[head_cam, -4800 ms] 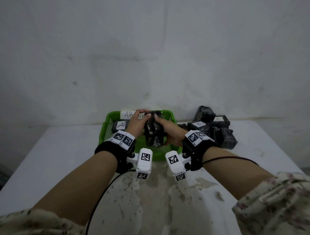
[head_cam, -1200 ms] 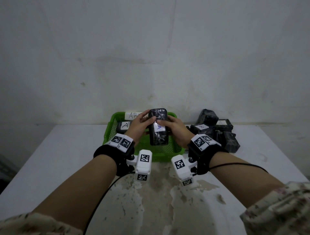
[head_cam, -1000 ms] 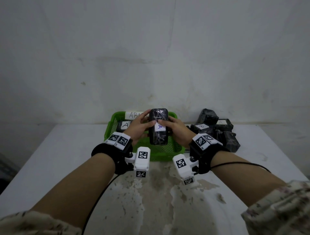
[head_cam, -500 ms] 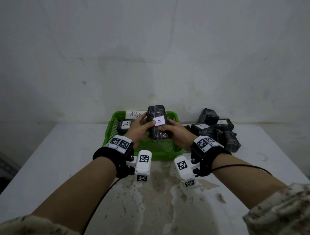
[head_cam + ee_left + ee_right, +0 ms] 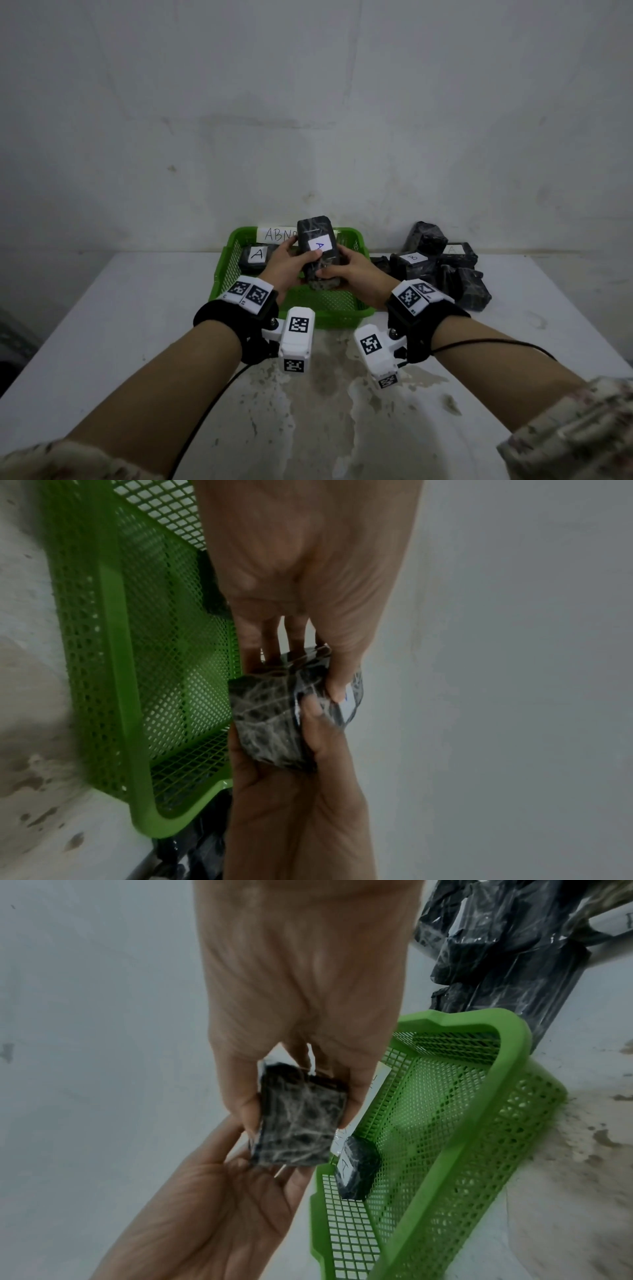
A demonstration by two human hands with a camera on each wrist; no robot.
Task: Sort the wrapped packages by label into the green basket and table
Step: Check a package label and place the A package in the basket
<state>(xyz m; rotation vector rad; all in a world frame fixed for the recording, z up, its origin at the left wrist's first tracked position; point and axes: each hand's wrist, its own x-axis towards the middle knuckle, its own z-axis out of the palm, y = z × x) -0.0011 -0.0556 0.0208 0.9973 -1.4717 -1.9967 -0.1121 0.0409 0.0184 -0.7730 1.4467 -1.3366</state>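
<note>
Both hands hold one black wrapped package [image 5: 318,251] upright above the green basket [image 5: 342,310]; its white label reads A. My left hand [image 5: 286,265] grips its left side with the thumb on the front, and my right hand [image 5: 349,270] grips its right side. The left wrist view shows the package [image 5: 274,723] pinched between fingers and thumbs, and the right wrist view shows the same package [image 5: 298,1123] held from both sides. Another package labelled A [image 5: 257,258] lies in the basket's far left corner [image 5: 356,1167].
A pile of several black wrapped packages [image 5: 438,265], one labelled B, sits on the white table [image 5: 120,325] right of the basket, against the wall. A paper sign reading ABN [image 5: 277,234] is fixed to the basket's back rim. The table front has worn, stained patches.
Both hands turned the package until its A label faced me, then raised it and tilted it a little further back over the basket.
</note>
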